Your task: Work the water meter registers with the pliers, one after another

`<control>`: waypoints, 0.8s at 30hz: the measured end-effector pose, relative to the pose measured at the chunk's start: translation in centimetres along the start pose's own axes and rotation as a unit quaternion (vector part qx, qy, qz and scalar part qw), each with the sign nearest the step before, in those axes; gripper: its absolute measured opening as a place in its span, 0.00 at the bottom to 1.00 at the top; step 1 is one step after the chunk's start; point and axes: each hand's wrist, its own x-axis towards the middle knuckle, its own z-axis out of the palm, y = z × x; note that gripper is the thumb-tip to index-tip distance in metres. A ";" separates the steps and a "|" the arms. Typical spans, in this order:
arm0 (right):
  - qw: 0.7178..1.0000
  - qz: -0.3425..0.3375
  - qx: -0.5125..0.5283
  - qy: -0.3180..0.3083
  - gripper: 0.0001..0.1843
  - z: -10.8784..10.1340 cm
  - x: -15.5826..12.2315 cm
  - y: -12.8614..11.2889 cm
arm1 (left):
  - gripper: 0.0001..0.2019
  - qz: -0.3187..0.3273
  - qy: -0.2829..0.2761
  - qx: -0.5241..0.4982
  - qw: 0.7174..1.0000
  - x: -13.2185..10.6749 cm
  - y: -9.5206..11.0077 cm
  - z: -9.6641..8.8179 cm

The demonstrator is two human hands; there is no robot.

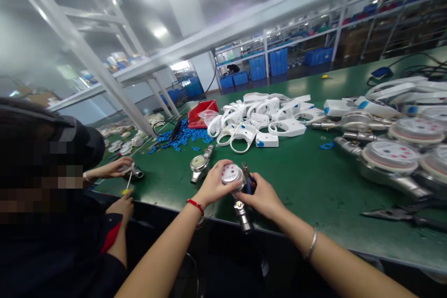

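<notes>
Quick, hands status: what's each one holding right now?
Left hand: closed around the round dial of the meter.
Right hand: closed on what looks like a dark-handled tool, thumb at the meter.

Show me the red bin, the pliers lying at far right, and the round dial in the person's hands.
Red bin (195, 123): head view, on its front wall.
Pliers (401, 215): head view, on the metal head.
Round dial (230, 173): head view, on its printed face.

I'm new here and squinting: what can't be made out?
In the head view:
- Round, white-faced metal meter: left side hidden by the left hand; markings too small to read.
- Slim dark-and-blue tool: partly covered by the right hand.
- Black-handled, long-nosed metal pliers: handle ends cut off by the right edge.
</notes>
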 end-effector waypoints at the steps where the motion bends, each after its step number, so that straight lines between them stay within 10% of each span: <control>1: 1.000 -0.011 -0.004 0.016 0.24 0.3 0.3 -0.1 | 0.24 0.003 0.010 -0.003 1.000 0.2 0.0 0.1; 11: 0.996 0.006 -0.068 0.065 0.19 2.0 1.3 -0.5 | 0.19 0.024 0.141 0.006 0.990 0.5 -1.1 0.9; 18: 0.992 0.042 -0.101 0.063 0.23 3.1 1.9 -0.7 | 0.18 -0.057 0.186 -0.208 0.959 2.8 -1.4 -1.0; 24: 0.984 0.007 -0.170 0.052 0.24 0.2 3.7 1.0 | 0.19 -0.050 0.220 -0.239 0.944 2.7 -1.2 -3.3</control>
